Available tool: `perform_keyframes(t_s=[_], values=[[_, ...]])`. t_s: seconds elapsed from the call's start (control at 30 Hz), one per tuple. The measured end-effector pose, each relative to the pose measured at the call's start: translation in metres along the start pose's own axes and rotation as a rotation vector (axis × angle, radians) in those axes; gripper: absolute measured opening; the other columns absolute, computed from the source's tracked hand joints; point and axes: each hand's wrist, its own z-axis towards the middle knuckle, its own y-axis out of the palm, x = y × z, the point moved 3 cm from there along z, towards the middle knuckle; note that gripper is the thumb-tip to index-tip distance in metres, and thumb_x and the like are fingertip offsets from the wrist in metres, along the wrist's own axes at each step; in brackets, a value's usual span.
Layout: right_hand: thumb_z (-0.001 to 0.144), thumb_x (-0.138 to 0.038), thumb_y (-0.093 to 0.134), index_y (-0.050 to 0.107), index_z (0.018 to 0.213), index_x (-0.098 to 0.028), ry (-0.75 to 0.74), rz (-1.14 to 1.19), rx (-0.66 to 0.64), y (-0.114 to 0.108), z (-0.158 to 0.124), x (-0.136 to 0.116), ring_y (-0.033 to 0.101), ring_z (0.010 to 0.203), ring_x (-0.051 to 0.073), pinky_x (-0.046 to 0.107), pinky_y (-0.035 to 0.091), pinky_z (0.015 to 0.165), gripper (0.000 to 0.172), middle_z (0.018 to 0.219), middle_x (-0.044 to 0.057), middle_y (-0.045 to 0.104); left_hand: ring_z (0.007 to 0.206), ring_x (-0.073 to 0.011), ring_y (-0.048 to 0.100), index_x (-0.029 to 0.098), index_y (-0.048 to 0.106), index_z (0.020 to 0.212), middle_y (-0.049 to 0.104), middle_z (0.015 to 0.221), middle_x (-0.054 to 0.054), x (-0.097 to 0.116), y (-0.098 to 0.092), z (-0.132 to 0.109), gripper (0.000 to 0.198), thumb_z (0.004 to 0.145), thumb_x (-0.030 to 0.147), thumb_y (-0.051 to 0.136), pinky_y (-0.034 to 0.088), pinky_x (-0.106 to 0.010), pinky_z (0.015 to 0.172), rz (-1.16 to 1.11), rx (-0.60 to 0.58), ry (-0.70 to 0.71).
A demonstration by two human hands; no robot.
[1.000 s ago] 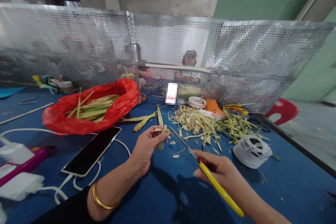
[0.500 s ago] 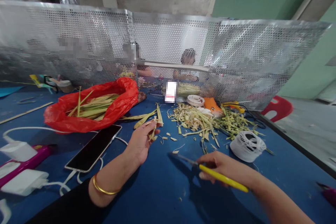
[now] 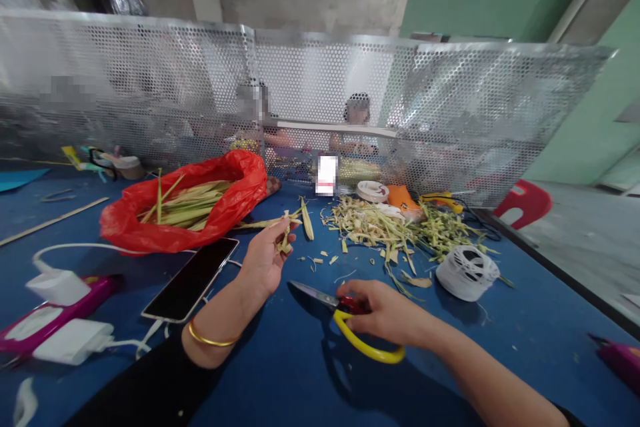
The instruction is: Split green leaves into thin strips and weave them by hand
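Beside the dry, fibrous leaf strips (image 3: 385, 230), the scissors (image 3: 345, 323) show shiny metal blades and glossy yellow plastic handles on the matt blue worktop (image 3: 280, 373), near a crinkled, glossy red plastic bag (image 3: 235, 193).

Scissors handle (image 3: 367, 349) half hidden by right hand (image 3: 385, 313)

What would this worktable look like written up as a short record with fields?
Left: the left hand pinches a folded leaf piece above the table
Right: the right hand grips yellow-handled scissors, blades pointing left, low over the blue table
Behind: red bag of leaf strips; pile of trimmings
Nearby: phone lying screen up; white spool
Backdrop: perforated metal screen
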Motion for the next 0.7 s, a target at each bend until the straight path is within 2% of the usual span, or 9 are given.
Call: perform_keyframes(t_s=[0.07, 0.17, 0.3, 0.37, 0.4, 0.47, 0.53, 0.63, 0.7], values=[[0.069, -0.023, 0.064, 0.063, 0.107, -0.021, 0.05, -0.042, 0.04, 0.001, 0.015, 0.001, 0.05, 0.05, 0.008, 0.019, 0.04, 0.049, 0.038, 0.07, -0.003, 0.062, 0.05, -0.0054, 0.057, 0.015, 0.066, 0.081, 0.069, 0.076, -0.001, 0.001, -0.002, 0.002, 0.01, 0.072, 0.017, 0.067, 0.043, -0.015, 0.043, -0.005, 0.009, -0.005], [0.069, -0.024, 0.064, 0.07, 0.1, -0.019, 0.115, -0.171, 0.25, -0.025, 0.027, 0.009, 0.06, 0.064, 0.016, 0.024, 0.044, 0.059, 0.032, 0.076, 0.003, 0.069, 0.05, -0.0054, 0.057, 0.015, 0.066, 0.081, 0.068, 0.074, -0.001, 0.002, -0.004, 0.004, 0.009, 0.073, 0.016, 0.067, 0.043, -0.015, 0.042, -0.011, 0.007, -0.021], [0.075, -0.028, 0.054, 0.068, 0.106, -0.012, 0.162, -0.253, 0.52, -0.067, 0.003, 0.023, 0.061, 0.092, 0.027, 0.034, 0.045, 0.077, 0.037, 0.1, 0.013, 0.068, 0.049, -0.0049, 0.057, 0.015, 0.066, 0.08, 0.068, 0.073, -0.001, 0.004, -0.005, 0.004, 0.007, 0.074, 0.017, 0.066, 0.043, -0.015, 0.042, -0.032, -0.004, -0.039], [0.076, -0.032, 0.054, 0.066, 0.11, -0.013, 0.144, -0.244, 0.531, -0.069, -0.017, 0.024, 0.062, 0.086, 0.024, 0.031, 0.046, 0.075, 0.041, 0.098, 0.01, 0.07, 0.049, -0.005, 0.057, 0.015, 0.066, 0.08, 0.068, 0.074, -0.001, 0.005, -0.004, 0.003, 0.008, 0.073, 0.018, 0.068, 0.043, -0.015, 0.043, -0.041, -0.011, -0.049], [0.077, -0.035, 0.053, 0.065, 0.113, -0.014, 0.122, -0.209, 0.486, -0.064, -0.026, 0.022, 0.063, 0.078, 0.021, 0.029, 0.047, 0.069, 0.043, 0.093, 0.007, 0.071, 0.049, -0.0052, 0.057, 0.015, 0.066, 0.08, 0.068, 0.074, -0.001, 0.005, -0.004, 0.003, 0.009, 0.072, 0.018, 0.068, 0.043, -0.015, 0.043, -0.043, -0.016, -0.055], [0.076, -0.037, 0.055, 0.064, 0.115, -0.016, 0.086, -0.064, 0.28, -0.044, -0.035, 0.016, 0.062, 0.066, 0.017, 0.025, 0.046, 0.059, 0.046, 0.086, 0.003, 0.071, 0.048, -0.0053, 0.057, 0.014, 0.067, 0.081, 0.068, 0.073, -0.001, 0.003, -0.004, 0.002, 0.009, 0.072, 0.018, 0.068, 0.042, -0.015, 0.042, -0.041, -0.019, -0.068], [0.072, -0.032, 0.06, 0.068, 0.11, -0.018, 0.09, 0.006, 0.144, -0.026, -0.035, 0.01, 0.062, 0.066, 0.015, 0.024, 0.047, 0.059, 0.041, 0.086, 0.002, 0.072, 0.048, -0.0051, 0.056, 0.014, 0.067, 0.08, 0.068, 0.072, -0.001, 0.001, -0.004, 0.002, 0.008, 0.073, 0.017, 0.066, 0.041, -0.015, 0.041, -0.032, -0.017, -0.077], [0.067, -0.021, 0.063, 0.074, 0.097, -0.018, 0.157, -0.024, 0.225, -0.026, -0.017, 0.009, 0.064, 0.072, 0.017, 0.024, 0.049, 0.065, 0.032, 0.082, 0.001, 0.073, 0.048, -0.005, 0.056, 0.014, 0.066, 0.08, 0.068, 0.071, -0.001, -0.002, -0.007, 0.004, 0.007, 0.075, 0.018, 0.065, 0.04, -0.014, 0.041, -0.019, -0.011, -0.08], [0.074, -0.023, 0.056, 0.073, 0.1, -0.016, 0.178, -0.042, 0.347, -0.041, -0.006, 0.011, 0.064, 0.079, 0.02, 0.027, 0.049, 0.068, 0.032, 0.082, 0.005, 0.072, 0.048, -0.005, 0.056, 0.014, 0.067, 0.08, 0.068, 0.071, -0.001, -0.003, -0.008, 0.005, 0.007, 0.075, 0.018, 0.065, 0.04, -0.014, 0.041, -0.013, -0.011, -0.079]])
